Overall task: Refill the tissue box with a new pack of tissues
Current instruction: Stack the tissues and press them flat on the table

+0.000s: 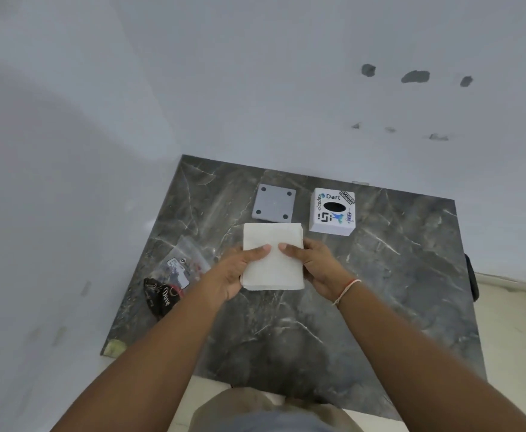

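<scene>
Both hands, left hand (240, 269) & right hand (314, 269), pinch the tissue stack (272, 257) at its sides over the worktop (396, 291), prob to square it before loading the tissue box (332, 211), just beyond w/ base plate (274, 203) off

A: Where's the tissue stack (272, 255)?
B: Held over the tabletop (396, 275) by the left hand (235, 272) and right hand (319, 269), thumbs on top.
A: The tissue box (332, 212)?
B: Far right, beside the grey base plate (273, 203).

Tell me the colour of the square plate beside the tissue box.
Plain grey, with a dark hole near each corner: the square plate, seen in the head view.
</scene>
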